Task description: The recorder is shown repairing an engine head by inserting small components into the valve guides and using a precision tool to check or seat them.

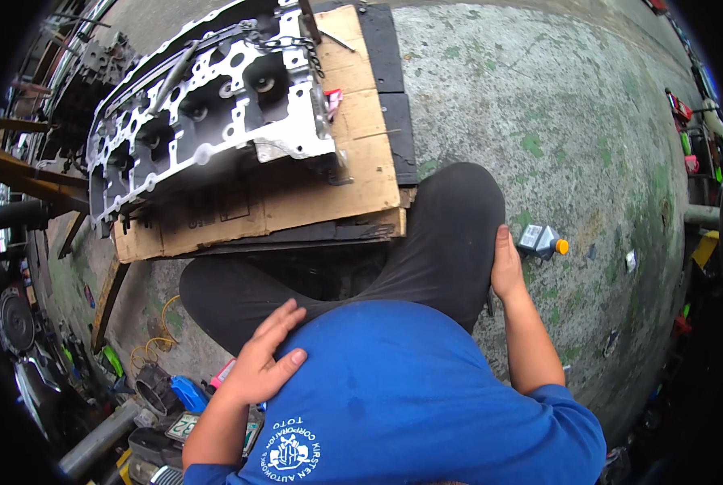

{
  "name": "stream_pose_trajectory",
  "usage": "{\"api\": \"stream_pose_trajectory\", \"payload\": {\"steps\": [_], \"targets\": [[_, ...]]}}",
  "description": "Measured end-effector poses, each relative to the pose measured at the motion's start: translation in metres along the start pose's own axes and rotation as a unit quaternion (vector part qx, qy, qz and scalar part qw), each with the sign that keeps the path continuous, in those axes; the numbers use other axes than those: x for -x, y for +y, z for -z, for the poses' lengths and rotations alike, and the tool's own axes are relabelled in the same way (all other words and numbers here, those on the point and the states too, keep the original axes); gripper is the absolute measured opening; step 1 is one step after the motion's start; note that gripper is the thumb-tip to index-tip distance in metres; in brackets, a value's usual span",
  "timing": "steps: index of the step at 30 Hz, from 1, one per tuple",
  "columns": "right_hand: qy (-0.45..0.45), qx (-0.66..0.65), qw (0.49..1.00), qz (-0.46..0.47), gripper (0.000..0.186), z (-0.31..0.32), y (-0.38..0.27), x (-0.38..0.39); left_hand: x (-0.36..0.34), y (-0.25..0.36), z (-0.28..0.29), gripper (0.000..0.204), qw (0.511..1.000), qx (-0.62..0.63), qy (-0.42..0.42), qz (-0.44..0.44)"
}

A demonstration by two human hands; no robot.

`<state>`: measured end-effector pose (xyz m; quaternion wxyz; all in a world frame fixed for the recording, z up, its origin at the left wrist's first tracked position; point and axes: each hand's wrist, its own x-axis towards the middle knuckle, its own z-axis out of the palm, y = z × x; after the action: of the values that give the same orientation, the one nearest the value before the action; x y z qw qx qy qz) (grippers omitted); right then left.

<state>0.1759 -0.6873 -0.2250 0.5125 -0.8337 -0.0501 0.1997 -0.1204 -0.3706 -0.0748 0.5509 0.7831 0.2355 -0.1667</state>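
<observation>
A: Both hands are idle. The left hand [260, 364] lies flat on the blue shirt [394, 388], grip released; the right hand [505, 271] rests open on the black trouser knee [450, 234], holding nothing.

B: The small grey bottle with the orange cap [542, 241] lies on the concrete floor [539, 105] just beside that right hand. I'd guess a careless knee could roll it.

A: And the bare silver-grey metal engine block [208, 105] sits on brown cardboard [297, 206] near the edge; a bump might shift it.

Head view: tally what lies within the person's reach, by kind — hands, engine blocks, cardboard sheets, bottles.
Hands: 2 (left hand on the blue shirt, right hand on the dark trouser knee)
Engine block: 1
Cardboard sheet under it: 1
Small bottle with orange cap: 1
Total: 5
</observation>
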Motion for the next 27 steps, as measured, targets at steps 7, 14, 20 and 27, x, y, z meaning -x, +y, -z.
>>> {"api": "stream_pose_trajectory", "payload": {"steps": [7,14,20,27], "targets": [[0.003,0.226,0.968,0.108,0.036,0.014,-0.130,-0.016,0.002,0.052,0.095,0.050,0.976,-0.018,0.161,-0.146],[-0.040,0.120,0.926,0.356,0.035,-0.063,-0.166,-0.023,-0.143,0.072,0.297,0.036,0.758,-0.451,0.440,-0.168],[-0.044,0.254,0.850,0.460,0.029,-0.086,-0.140,-0.012,-0.209,0.076,0.341,0.046,0.811,-0.532,0.244,-0.014],[-0.040,0.126,0.907,0.399,0.032,-0.092,-0.147,-0.023,-0.178,0.065,0.364,0.018,0.833,-0.522,0.184,0.009]]}}
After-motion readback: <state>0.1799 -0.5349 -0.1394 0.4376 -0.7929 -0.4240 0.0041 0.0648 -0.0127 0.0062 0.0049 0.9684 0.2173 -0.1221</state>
